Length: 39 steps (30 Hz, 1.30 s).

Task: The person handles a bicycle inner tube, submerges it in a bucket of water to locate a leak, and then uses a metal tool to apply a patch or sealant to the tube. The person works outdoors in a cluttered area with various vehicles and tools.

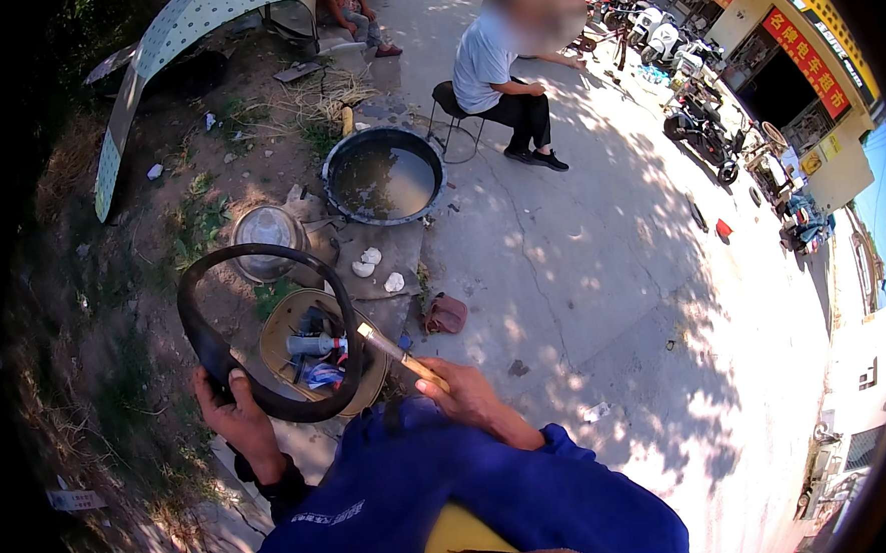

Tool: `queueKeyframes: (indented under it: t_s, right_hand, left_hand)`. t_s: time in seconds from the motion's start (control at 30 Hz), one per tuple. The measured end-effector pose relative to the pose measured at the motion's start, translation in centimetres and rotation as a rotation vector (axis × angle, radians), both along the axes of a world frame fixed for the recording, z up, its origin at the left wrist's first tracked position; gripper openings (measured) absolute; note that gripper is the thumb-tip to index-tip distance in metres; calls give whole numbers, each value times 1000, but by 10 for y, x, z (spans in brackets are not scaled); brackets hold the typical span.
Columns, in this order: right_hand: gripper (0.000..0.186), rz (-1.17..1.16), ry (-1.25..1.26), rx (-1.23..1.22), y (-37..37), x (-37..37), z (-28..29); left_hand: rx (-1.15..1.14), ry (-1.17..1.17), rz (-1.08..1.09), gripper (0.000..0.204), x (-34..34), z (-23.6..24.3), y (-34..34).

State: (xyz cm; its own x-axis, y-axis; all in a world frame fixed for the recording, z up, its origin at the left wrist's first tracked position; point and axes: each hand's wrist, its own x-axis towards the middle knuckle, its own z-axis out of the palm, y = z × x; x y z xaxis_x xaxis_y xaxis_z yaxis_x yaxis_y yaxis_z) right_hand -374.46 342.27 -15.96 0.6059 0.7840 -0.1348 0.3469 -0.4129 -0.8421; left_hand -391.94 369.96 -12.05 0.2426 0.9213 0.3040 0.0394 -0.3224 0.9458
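Note:
My left hand [238, 419] is closed round the lower left of a black inner tube [193, 320], thumb on top. The tube is held up as a ring, its left part thicker than the rest. In my right hand [473, 403] is a small flat brush [402, 352] with a wooden handle, metal band and pale tip. The tip points up and left, close to the tube's right side. Below the tube stands a tan tub [373, 378]. It holds a grey-and-blue bottle [314, 344] and other tools that I cannot make out.
Ahead sits a black basin [439, 199] of murky water, with a round metal pot [265, 229] left of it. White lumps [363, 268] and a reddish-brown block or pouch [446, 314] lie nearer. A person [482, 64] sits on a stool; a polka-dot umbrella [199, 27] and parked motorbikes [701, 128] stand farther off.

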Motion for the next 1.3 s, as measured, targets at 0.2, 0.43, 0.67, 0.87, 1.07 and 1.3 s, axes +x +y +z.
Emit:
queueKeyframes:
  t_s: [0.2, 0.43, 0.67, 0.87, 1.07, 1.3]
  right_hand:
    - [46, 17, -3, -18, 6, 10, 2]
    - [45, 63, 15, 23, 6, 21, 2]
    - [44, 86, 21, 46, 7, 27, 3]
    - [43, 101, -12, 91, -2, 33, 1]
    - [43, 117, 19, 39, 1, 43, 12]
    - [46, 77, 36, 104, -1, 44, 6]
  left_hand:
    - [-29, -13, 7, 39, 2, 3, -4]
    - [-52, -32, 97, 42, 3, -2, -9]
    - [-76, 31, 61, 41, 0, 10, -16]
    - [-29, 51, 109, 42, 4, 6, -22]
    - [1, 54, 71, 42, 16, 25, -25]
    - [35, 71, 132, 41, 17, 15, -19]
